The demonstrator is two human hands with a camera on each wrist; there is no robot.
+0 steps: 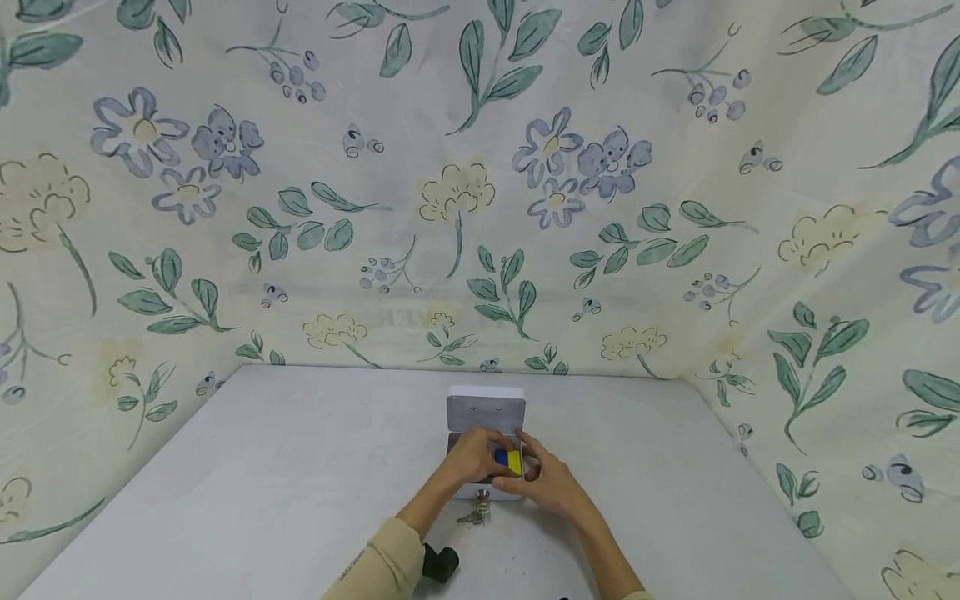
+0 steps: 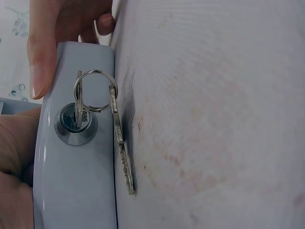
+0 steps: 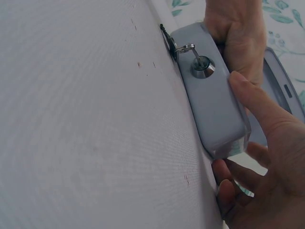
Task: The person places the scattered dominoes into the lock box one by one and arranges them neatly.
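A small pale-grey metal cash box stands on the table with its lid raised at the back. My left hand reaches down into it, thumb and fingers round a small blue-and-yellow object by the right wall. Its exact kind cannot be made out. With thumb on the front rim and fingers along the right side, my right hand grips the box. One key sits in the front lock, and a ring on it carries another key hanging down over the table.
A black object lies on the table beside the left sleeve, nearer to me than the box. Floral-patterned sheeting rises behind the table and along both sides.
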